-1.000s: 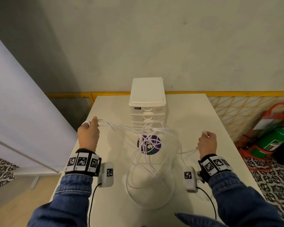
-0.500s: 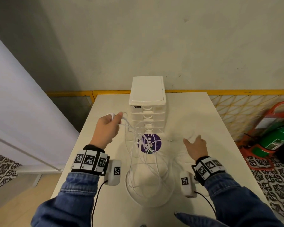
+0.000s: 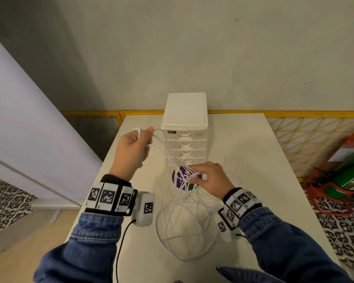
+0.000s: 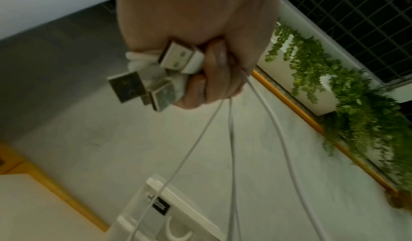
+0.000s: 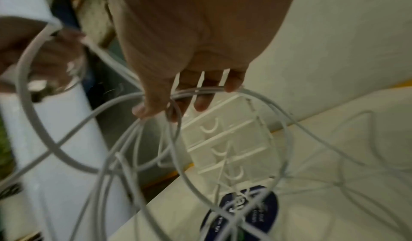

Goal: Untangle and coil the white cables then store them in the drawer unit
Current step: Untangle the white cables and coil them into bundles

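The left hand (image 3: 134, 152) is raised above the left side of the pale, matte table (image 3: 247, 144), fist curled tight around the plug ends of the white cables (image 3: 182, 227). The left wrist view shows it plainly: three flat metal USB plugs (image 4: 153, 79) in glossy white housings jut out of the clenched fingers, and thin, smooth strands run down and away from the fist. Those strands slope across to the right hand (image 3: 209, 179), which sits lower, over the middle of the table, fingers bent and hooked through several loops (the right wrist view shows the rounded cords crossing under the fingertips (image 5: 201, 103), though blur hides how firmly they are pinched). Below that hand the cables sag into wide, slack oval loops that lie on the table toward its near edge, crossing one another in a loose tangle. A round purple sticker (image 3: 179, 178) shows on the tabletop beneath the crossing strands. The drawer unit (image 3: 184, 127) stands upright at the middle of the far edge, a boxy tower of translucent white plastic with a flat opaque lid, its stacked drawers each marked by a curved white handle, all pushed in. Both wrists carry bands of black-and-white square markers above denim sleeves.
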